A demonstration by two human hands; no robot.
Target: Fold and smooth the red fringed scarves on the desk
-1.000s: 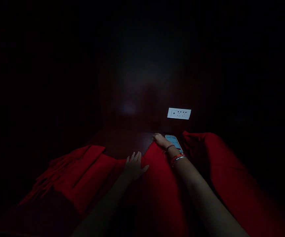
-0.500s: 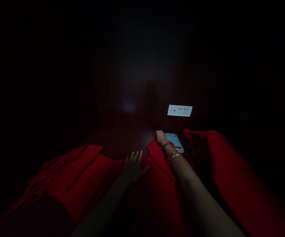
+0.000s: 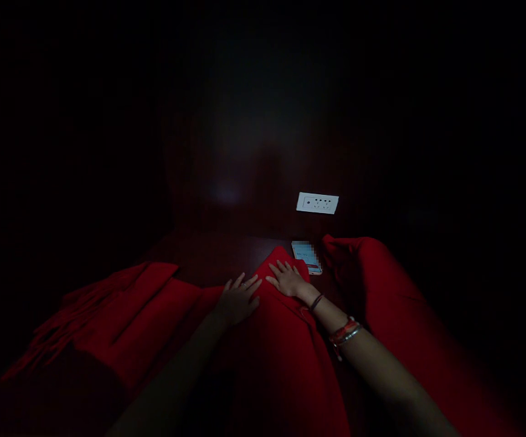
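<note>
A red fringed scarf (image 3: 285, 358) is spread over a dark wooden surface, its tassels fanned out at the left. Flat on the cloth near its far edge lies my left hand (image 3: 239, 300), fingers spread, a ring on one of them. My right hand (image 3: 286, 280) rests open beside it, palm down on a raised, folded part of the scarf. Bracelets circle my right wrist. Just beyond the right hand is a lit phone (image 3: 306, 258), its near left part bordered by the cloth. Further right, more red cloth (image 3: 395, 309) lies bunched up.
A white socket plate (image 3: 317, 203) is mounted on the dark panel behind the surface. The dark wooden surface (image 3: 212, 258) shows between the scarf and that panel. Both sides of the view are nearly black.
My right hand has let go of the scarf's far corner, drawn back toward me and flattened out on the cloth. My left hand stays spread on the scarf. The view has shifted slightly.
</note>
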